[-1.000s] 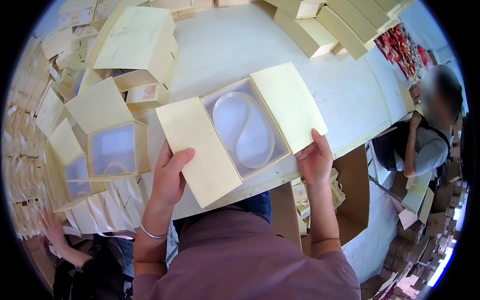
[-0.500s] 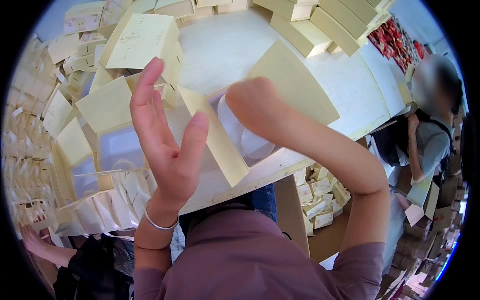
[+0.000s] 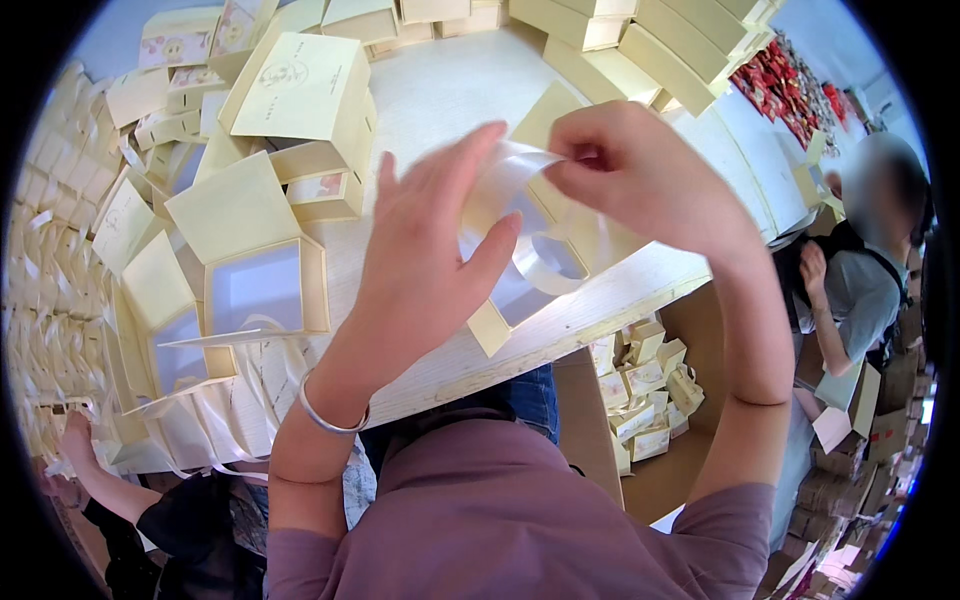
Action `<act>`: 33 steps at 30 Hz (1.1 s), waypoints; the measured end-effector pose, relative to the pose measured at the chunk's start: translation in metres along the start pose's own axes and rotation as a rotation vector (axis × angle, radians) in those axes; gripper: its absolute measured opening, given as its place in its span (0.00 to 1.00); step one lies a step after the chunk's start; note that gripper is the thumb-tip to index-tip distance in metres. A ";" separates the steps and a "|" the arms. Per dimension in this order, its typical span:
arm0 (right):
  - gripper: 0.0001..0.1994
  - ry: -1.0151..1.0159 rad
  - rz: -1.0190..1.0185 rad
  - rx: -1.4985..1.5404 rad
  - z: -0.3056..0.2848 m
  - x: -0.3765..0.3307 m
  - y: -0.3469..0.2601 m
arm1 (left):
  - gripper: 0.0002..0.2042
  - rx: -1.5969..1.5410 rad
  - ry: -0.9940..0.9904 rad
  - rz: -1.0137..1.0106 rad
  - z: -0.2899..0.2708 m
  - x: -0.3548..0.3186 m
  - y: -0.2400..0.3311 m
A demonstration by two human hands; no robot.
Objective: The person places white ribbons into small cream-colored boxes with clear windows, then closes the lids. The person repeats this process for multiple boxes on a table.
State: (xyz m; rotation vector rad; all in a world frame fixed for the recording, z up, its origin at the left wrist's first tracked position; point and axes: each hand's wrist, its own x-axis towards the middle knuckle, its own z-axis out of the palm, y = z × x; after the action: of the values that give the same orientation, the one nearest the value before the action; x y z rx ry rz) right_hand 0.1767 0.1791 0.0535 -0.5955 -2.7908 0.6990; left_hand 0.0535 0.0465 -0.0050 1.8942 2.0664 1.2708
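My right hand [image 3: 630, 170] is raised close to the camera and pinches a clear plastic band [image 3: 525, 215] that curls in a loop. My left hand [image 3: 425, 255] is lifted with fingers spread; its fingertips touch the inside of the loop. Under both hands lies an open pale yellow box [image 3: 545, 265] with its flaps out, mostly hidden, near the front edge of the white table [image 3: 450, 90]. A metal bangle sits on my left wrist.
Open pale yellow boxes [image 3: 255, 290] with clear inserts stand at the left, with a closed box [image 3: 300, 95] behind them and stacks [image 3: 640, 40] at the back. Another person [image 3: 860, 270] sits at the right. Someone's hand [image 3: 75, 445] reaches in at lower left. Small boxes [image 3: 645, 385] lie under the table.
A second ago both hands held the open box's flaps on the table. They rose toward the camera, and my right hand now pinches the clear plastic band with my left fingers in its loop.
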 end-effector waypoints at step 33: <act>0.14 -0.148 0.017 0.646 0.034 -0.022 0.037 | 0.07 -0.596 -0.224 -0.556 -0.032 0.009 -0.011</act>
State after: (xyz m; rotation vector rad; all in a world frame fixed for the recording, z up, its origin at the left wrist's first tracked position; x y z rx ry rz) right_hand 0.1995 0.1858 0.0036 -0.4435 -2.4517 1.6030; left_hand 0.0247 0.0391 0.0135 1.0561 1.6643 1.2568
